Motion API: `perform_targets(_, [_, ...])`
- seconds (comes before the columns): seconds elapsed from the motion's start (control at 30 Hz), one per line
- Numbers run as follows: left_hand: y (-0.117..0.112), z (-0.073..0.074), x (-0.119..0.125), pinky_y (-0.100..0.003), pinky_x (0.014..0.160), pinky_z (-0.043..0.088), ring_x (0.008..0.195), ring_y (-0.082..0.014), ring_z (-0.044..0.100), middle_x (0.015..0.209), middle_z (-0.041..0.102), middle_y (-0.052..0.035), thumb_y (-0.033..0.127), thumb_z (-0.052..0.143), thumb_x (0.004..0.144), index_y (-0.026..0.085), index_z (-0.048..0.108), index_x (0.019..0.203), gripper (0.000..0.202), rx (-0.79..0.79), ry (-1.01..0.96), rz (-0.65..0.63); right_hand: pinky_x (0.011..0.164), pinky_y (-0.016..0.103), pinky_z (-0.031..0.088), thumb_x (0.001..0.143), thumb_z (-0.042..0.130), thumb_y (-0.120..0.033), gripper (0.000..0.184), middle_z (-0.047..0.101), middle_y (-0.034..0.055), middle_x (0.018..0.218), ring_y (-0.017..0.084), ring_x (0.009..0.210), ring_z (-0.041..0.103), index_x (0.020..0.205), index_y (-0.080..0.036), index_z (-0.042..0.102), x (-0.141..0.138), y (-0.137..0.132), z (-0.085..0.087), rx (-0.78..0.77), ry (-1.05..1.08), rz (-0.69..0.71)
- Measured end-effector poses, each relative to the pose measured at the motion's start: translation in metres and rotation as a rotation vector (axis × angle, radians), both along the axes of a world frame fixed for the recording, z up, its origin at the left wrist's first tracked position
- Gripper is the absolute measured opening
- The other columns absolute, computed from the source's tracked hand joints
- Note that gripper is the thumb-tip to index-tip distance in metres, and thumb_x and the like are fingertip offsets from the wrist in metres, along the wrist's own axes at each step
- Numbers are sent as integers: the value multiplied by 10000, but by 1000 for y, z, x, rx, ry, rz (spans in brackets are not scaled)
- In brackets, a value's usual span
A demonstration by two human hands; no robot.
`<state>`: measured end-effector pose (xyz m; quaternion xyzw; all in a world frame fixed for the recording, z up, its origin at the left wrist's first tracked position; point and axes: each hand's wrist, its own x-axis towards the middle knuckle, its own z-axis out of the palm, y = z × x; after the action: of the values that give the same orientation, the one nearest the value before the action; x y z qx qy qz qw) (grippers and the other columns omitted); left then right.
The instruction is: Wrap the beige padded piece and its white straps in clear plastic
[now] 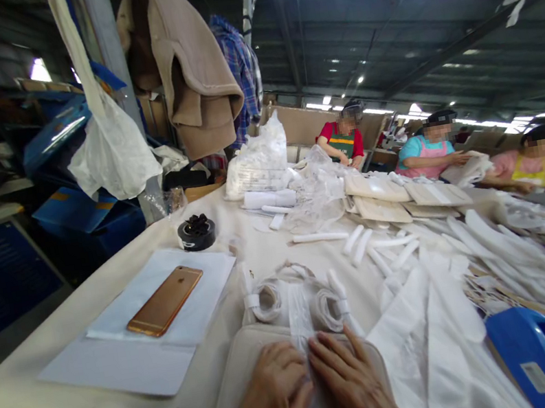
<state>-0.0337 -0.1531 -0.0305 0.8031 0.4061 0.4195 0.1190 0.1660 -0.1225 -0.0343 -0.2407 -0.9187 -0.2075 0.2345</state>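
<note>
A beige fabric bag (253,338) lies flat on the table in front of me. Two rolled straps (327,307) stick out past its far edge, with white wrapping around them. A strip of thin white wrapping (299,314) runs down between the rolls onto the bag. On the bag's left half rests my left hand (270,396), fingers bent and thumb drawn in; anything between them is hidden. My right hand (351,379) lies flat beside it on the bag, fingers stretched out toward the straps and touching the wrapping's edge.
Left, a gold phone (166,302) lies on white sheets (117,369), near a black tape roll (197,234). White foam sticks (357,242), stacked beige pieces (378,196) and a blue plastic container (525,357) lie right. Several co-workers (424,154) stand beyond.
</note>
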Motion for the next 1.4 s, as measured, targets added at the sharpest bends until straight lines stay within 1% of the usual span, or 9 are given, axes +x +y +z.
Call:
perform_targets(0.1, [24,30,-10,-324,932,425,983,-180,566,947,654,-41,125,472,877,181,607,879,146,26,108,130,1187,485,27,821,435,-123,406,641,51,1226,224,1217,519,1186,-179,602,14,-8,-12,84,18,-59])
perform_targets(0.27, [103,77,-14,-409,954,414,1076,-247,543,1085,625,-105,155,511,887,143,612,1000,153,-233,471,404,1179,506,49,844,490,-162,332,665,75,1177,239,1117,597,1143,-190,631,18,-13,-33,204,78,-215])
perform_targets(0.4, [161,74,-6,-418,875,492,966,-210,605,1037,630,-76,243,567,898,130,595,1047,190,-386,610,391,1187,485,83,866,493,-183,276,690,64,1125,215,1064,625,1090,-185,655,16,-11,-40,246,162,-205])
perform_targets(0.53, [188,62,7,-402,838,524,935,-193,616,1026,630,-63,310,587,896,135,602,1031,222,-457,701,327,1190,459,121,889,491,-222,230,711,47,1062,189,1034,634,1036,-202,666,5,-7,-54,290,266,-194])
perform_targets(0.7, [194,59,18,-413,863,515,956,-195,612,1027,634,-63,308,579,901,136,614,999,201,-434,758,290,1166,454,209,906,429,-239,234,731,63,925,188,977,647,900,-213,662,-14,-3,-69,281,631,-257])
perform_targets(0.87, [191,59,19,-414,868,508,941,-191,616,988,642,-56,309,566,909,135,620,963,191,-408,800,241,1195,408,126,888,469,-228,203,727,53,982,186,996,640,938,-199,664,-9,-13,-51,223,476,-265])
perform_targets(1.17, [197,68,19,-431,897,491,984,-209,616,1044,650,-73,274,587,890,136,615,1024,195,-377,752,157,1179,407,209,848,567,-249,234,688,58,1106,192,1114,572,1062,-180,631,-5,-27,-34,14,483,-268])
perform_targets(1.3, [172,79,3,-443,1075,346,1288,-266,430,1365,492,-144,235,525,883,153,503,1261,388,-236,621,250,1130,443,310,836,457,-106,343,646,60,1201,213,1183,531,1139,-167,605,4,-33,-24,-76,391,-246])
perform_targets(1.4, [125,71,-24,-455,1154,208,1393,-275,259,1460,368,-171,300,397,909,112,420,1327,459,-104,500,382,1060,472,405,839,424,-82,400,607,89,1253,235,1234,498,1198,-172,573,11,-35,-30,-79,443,-252])
